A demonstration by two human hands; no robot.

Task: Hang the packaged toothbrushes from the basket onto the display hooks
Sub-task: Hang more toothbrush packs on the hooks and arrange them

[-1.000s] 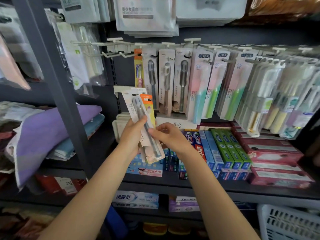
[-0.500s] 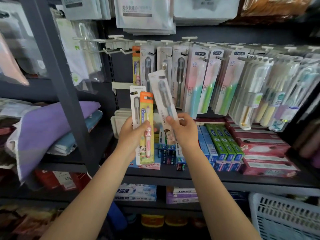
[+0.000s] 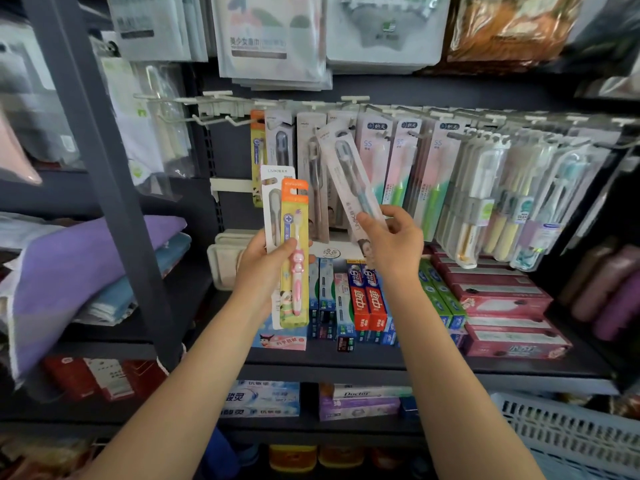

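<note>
- Landmark: hook rail [image 3: 311,105], the white row of display hooks running across the dark back panel above the toothpaste shelf [image 3: 381,362].
- Right hand [image 3: 393,245] pinches the lower end of a white packaged toothbrush [image 3: 349,178]; thumb and fingers curl round the card. Long axis is tilted, top end leaning up and left, toward the rail; the top edge lies just below the rail, in front of packs already hung there.
- Hang hole at the top of that pack is too blurred to make out; whether it has met a hook tip I cannot tell.
- Left hand [image 3: 266,258] grips two more packs, an orange-and-yellow child's toothbrush pack [image 3: 294,251] in front of a white LMK pack [image 3: 273,202], both upright, well below the rail.
- Judgement: right hand is nearer the rail; next move needs the pack squared upright and its hole lined up with a hook tip.
- Room: bare hooks [image 3: 221,121] at the rail's left end; to the right the rail is crowded with hung packs.
- White basket [image 3: 568,431] sits far below the rail, at lower right.
</note>
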